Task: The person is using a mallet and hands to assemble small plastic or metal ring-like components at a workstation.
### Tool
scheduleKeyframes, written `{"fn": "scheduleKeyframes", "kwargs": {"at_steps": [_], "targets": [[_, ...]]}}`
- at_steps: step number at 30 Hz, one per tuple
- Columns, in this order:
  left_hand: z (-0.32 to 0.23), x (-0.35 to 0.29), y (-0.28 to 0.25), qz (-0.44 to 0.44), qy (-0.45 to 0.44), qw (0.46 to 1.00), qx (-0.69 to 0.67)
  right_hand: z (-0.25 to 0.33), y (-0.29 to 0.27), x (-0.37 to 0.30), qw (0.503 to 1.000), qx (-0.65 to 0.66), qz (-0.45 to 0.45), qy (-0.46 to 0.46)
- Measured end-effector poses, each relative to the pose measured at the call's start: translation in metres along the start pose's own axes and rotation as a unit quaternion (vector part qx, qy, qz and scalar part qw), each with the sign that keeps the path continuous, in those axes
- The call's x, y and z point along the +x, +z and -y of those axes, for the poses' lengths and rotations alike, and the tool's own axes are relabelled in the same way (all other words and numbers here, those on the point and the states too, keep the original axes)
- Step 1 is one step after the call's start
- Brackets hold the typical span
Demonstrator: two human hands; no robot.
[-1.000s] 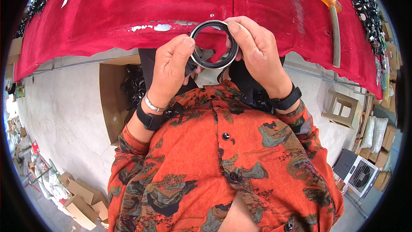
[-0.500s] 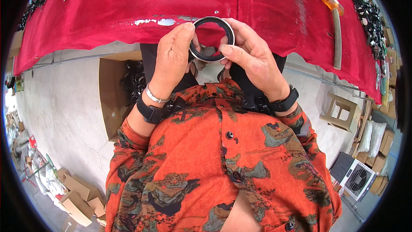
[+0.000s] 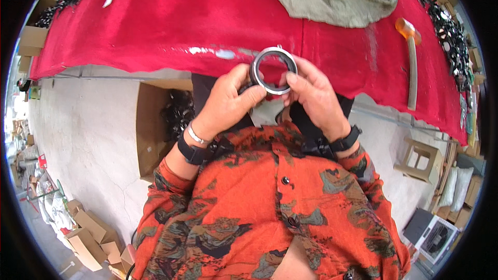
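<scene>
Between my hands, just over the near edge of the red-covered table, is a black-and-silver ring (image 3: 277,91) that looks like an oil seal. Its silver rim and dark inner lining face up, and red cloth shows through the hole. My left hand (image 3: 228,93) pinches its left side, thumb low and fingers partly hidden behind. On the right side, my right hand (image 3: 316,93) grips it with the thumb on the front face and the fingers curled around the outer edge.
A grey-green cloth (image 3: 332,5) holding shiny metal rings lies on the red table cover (image 3: 207,15). To its right rests an orange-headed mallet (image 3: 412,67). Black parts (image 3: 450,31) heap along the right edge. Below stand a cardboard box (image 3: 150,135) of black parts and a stool (image 3: 420,161).
The ring has been turned and tilted in my hands, showing more silver. My left hand has shifted from its upper left to its lower left. The view has moved, revealing more of the grey-green cloth.
</scene>
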State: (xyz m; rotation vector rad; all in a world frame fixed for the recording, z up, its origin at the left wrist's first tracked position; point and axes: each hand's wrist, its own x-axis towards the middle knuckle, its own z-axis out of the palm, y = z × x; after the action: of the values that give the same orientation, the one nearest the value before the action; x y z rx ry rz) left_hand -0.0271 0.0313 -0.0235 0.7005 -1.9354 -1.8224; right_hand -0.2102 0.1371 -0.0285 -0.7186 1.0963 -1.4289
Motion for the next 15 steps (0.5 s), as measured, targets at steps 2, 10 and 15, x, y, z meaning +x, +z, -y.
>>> {"fn": "scheduleKeyframes", "kwargs": {"at_steps": [2, 10, 15], "targets": [[0.002, 0.008, -0.011, -0.027, 0.044, 0.998, -0.019, 0.0, 0.004, 0.005, 1.0, -0.008, -0.019, -0.001], [-0.02, 0.039, -0.151, -0.201, -0.015, 0.978, 0.057, 0.014, -0.063, -0.004, 0.897, -0.335, -0.226, -0.179], [-0.005, 0.088, -0.208, -0.238, 0.04, 0.82, 0.518, 0.024, -0.091, -0.005, 0.703, -0.581, -0.305, -0.272]]}}
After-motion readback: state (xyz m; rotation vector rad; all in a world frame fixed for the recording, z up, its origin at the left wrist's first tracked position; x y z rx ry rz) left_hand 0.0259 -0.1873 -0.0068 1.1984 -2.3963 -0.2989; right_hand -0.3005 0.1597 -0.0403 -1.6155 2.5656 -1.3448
